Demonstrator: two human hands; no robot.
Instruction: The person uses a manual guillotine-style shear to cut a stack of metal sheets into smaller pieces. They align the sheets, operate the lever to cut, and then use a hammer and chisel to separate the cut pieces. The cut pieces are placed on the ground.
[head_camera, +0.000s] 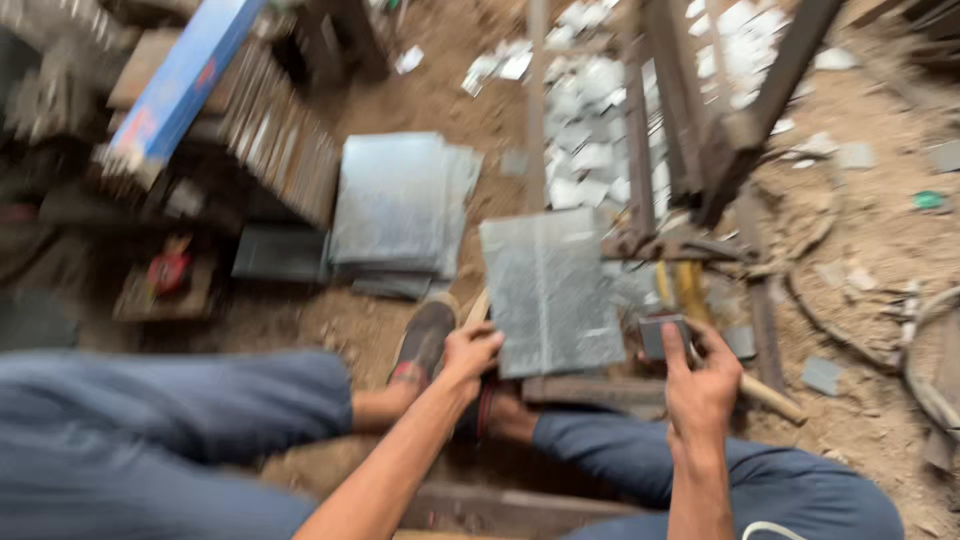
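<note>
A stack of grey metal sheets (395, 205) lay at ten o'clock on the dirt floor (860, 250). A blue bar (180, 85) slanted farther out; pale offcuts (590, 140) littered twelve o'clock.

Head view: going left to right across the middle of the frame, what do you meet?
Red object on a block → stack of grey metal sheets → left hand → metal sheet it grips → right hand holding a hammer → small green object.

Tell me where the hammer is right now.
In the head view, the hammer is at lower right, gripped in the right hand, just right of the metal sheet that the left hand holds.
</note>
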